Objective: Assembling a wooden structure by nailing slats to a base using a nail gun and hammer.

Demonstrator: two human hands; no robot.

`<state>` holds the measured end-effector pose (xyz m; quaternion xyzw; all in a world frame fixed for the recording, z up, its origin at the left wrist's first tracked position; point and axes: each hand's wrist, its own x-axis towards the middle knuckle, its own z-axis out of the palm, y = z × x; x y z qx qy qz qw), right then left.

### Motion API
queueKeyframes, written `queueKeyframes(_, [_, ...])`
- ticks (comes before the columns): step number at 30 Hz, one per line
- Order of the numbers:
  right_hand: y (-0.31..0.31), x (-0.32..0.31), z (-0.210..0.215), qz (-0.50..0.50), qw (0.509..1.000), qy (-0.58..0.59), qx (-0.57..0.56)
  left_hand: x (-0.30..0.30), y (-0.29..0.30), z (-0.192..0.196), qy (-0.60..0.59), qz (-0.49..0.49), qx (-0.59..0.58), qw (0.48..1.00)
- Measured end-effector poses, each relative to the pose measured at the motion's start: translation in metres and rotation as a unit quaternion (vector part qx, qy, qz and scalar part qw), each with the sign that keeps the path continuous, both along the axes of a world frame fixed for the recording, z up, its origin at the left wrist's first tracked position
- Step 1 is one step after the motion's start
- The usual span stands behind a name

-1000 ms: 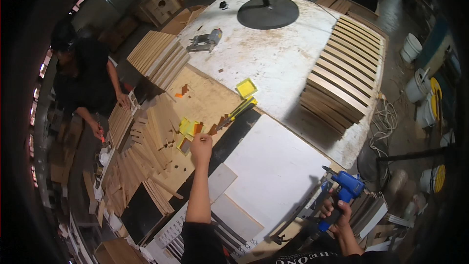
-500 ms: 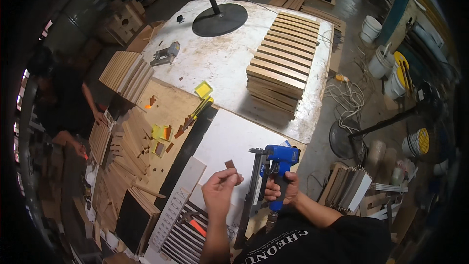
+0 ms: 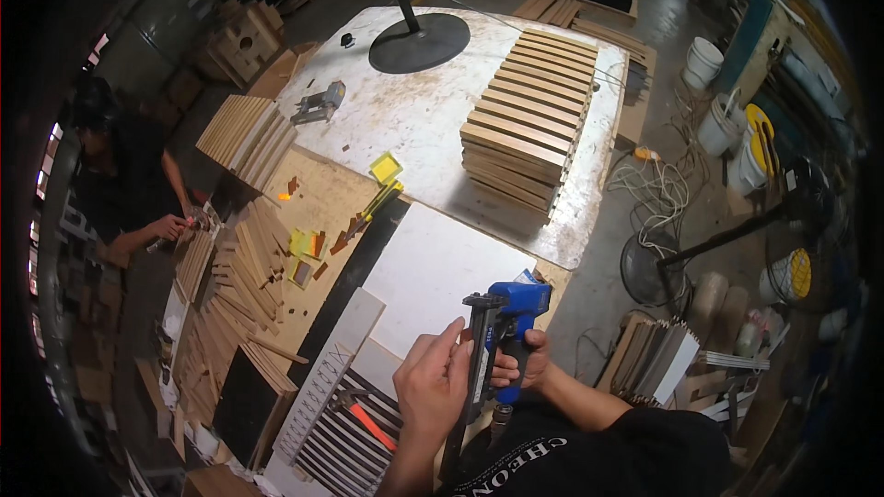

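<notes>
My right hand (image 3: 534, 361) is wrapped round the grip of a blue and black nail gun (image 3: 521, 298), held upright with an air fitting at its lower end. My left hand (image 3: 429, 388) is closed on a small brown nail strip (image 3: 466, 335), mostly hidden by the fingers. Those fingertips are at the upper part of the gun's long black magazine (image 3: 481, 359). Below my left hand, pincers with orange handles (image 3: 372, 426) lie on a slatted wooden panel (image 3: 345, 462).
A stack of slatted panels (image 3: 525, 120) stands on the white table (image 3: 405, 110), near a round black stand base (image 3: 420, 41) and a grey nail gun (image 3: 319, 103). Yellow boxes (image 3: 302, 243) and loose wood strips (image 3: 249, 267) lie left. A co-worker (image 3: 120, 184) works at the far left.
My left hand has brought the brown strip right and down to the nail gun's magazine. The gun has shifted slightly left and down. The co-worker's hands have come together.
</notes>
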<state>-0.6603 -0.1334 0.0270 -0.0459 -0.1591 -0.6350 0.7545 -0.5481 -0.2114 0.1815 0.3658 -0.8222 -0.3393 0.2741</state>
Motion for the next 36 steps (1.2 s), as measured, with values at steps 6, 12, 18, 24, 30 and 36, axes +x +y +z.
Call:
queueKeyframes(6, [0.003,0.0,0.001,-0.003,1.0,-0.01,-0.003,-0.004,-0.001,0.003,0.004,-0.015,-0.014,1.0])
queueKeyframes(12, [0.002,0.002,-0.002,-0.003,1.0,-0.021,-0.022,-0.008,-0.003,0.008,0.009,-0.029,-0.004,1.0])
queueKeyframes(18, [0.0,0.004,-0.001,-0.006,1.0,-0.016,-0.015,-0.012,-0.002,0.008,-0.009,-0.017,-0.051,0.998])
queueKeyframes(24, [-0.004,0.005,-0.004,-0.006,1.0,-0.013,-0.012,-0.008,-0.005,-0.008,-0.054,-0.026,-0.124,0.99])
queueKeyframes(30, [-0.009,0.004,-0.013,-0.019,1.0,0.008,-0.022,0.019,0.002,-0.009,-0.054,-0.025,0.007,0.998])
queueKeyframes(36, [-0.011,0.005,-0.002,0.012,1.0,-0.007,0.027,0.022,0.004,-0.021,-0.117,-0.109,-0.072,0.985])
